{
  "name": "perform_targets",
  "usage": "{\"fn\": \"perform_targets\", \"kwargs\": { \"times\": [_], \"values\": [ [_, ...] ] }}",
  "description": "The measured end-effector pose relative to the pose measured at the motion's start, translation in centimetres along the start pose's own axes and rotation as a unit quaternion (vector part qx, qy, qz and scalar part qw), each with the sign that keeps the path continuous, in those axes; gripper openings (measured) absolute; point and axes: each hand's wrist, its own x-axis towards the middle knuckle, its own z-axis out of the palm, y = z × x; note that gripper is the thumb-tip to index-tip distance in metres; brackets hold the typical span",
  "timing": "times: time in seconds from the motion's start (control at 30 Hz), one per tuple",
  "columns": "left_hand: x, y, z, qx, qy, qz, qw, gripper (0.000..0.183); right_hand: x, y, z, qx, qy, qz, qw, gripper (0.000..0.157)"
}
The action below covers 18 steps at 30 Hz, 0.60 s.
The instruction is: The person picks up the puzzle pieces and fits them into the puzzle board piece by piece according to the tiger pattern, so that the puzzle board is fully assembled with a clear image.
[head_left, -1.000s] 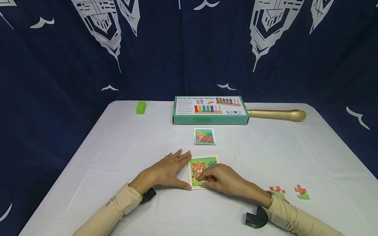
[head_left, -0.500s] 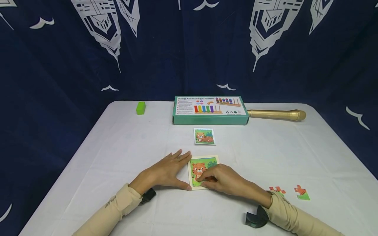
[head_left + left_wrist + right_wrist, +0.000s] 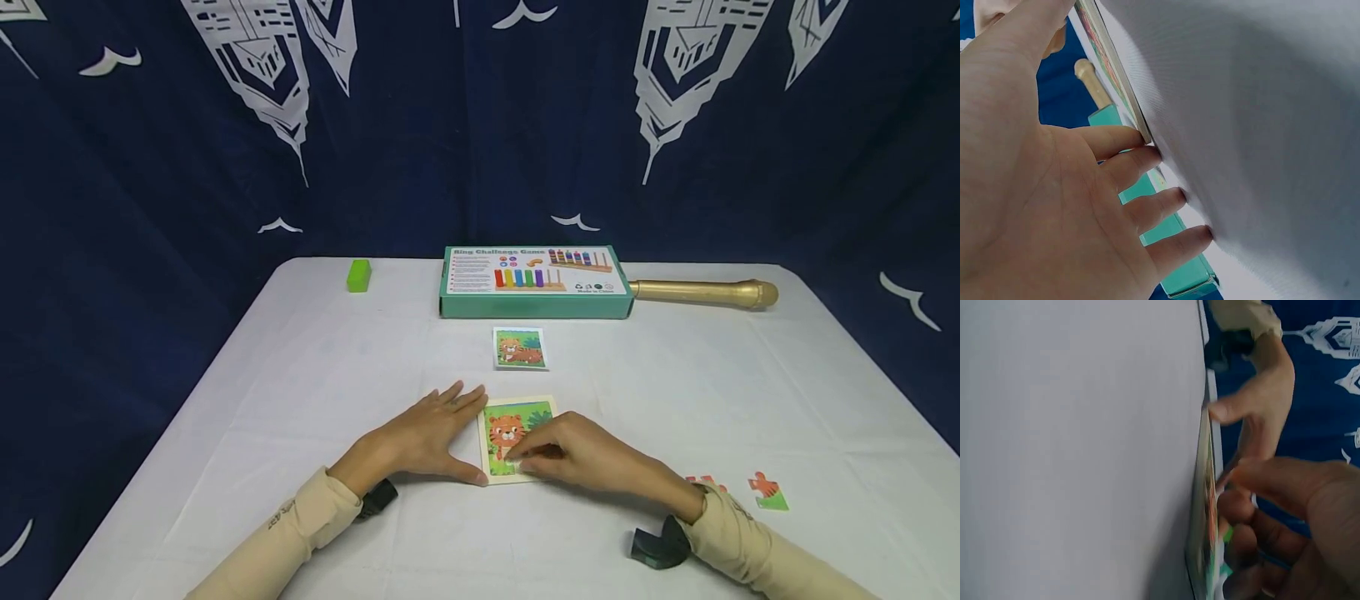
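Observation:
A tiger jigsaw board (image 3: 504, 479) with a pale wooden frame lies in front of me, its tiger face (image 3: 506, 431) showing at the left. Along the board's left edge my left hand (image 3: 427, 433) rests with fingers spread, thumb at the lower corner and index fingertip at the upper one. My right hand (image 3: 592, 454) is over the lower right part of the board, hiding much of it. Its thumb and index finger pinch a thin puzzle piece (image 3: 1227, 474), seen edge-on and blurred in the right wrist view. Above the board lies a small tiger picture card (image 3: 521, 348).
Two loose puzzle pieces lie to the right, one in the open (image 3: 768, 492) and another (image 3: 707, 481) partly behind the right forearm. Farther back stand a green game box (image 3: 536, 306), a gold microphone-shaped stick (image 3: 705, 292) and a green block (image 3: 358, 276).
My right hand has shifted slightly to the right, its wrist and sleeve now covering more of the nearer loose piece. The left hand and the board stay in place.

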Motion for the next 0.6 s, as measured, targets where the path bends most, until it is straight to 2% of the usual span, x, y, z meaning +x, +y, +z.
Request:
{"fn": "perform_targets", "kwargs": {
  "times": [0.1, 0.23, 0.6],
  "values": [
    [0.0, 0.0, 0.0, 0.000, 0.000, 0.001, 1.0000, 0.108, -0.9, 0.5, -1.1, 0.028, 0.010, 0.011, 0.999, 0.020],
    [0.0, 0.0, 0.0, 0.000, -0.001, 0.002, 1.0000, 0.108, -2.7, 1.2, -2.6, 0.029, 0.036, 0.041, 0.998, 0.024],
    [0.1, 0.0, 0.0, -0.005, -0.003, 0.000, 1.0000, 0.109, -9.3, 3.2, -5.0, -0.040, 0.101, 0.116, 0.987, 0.034]
  ]
}}
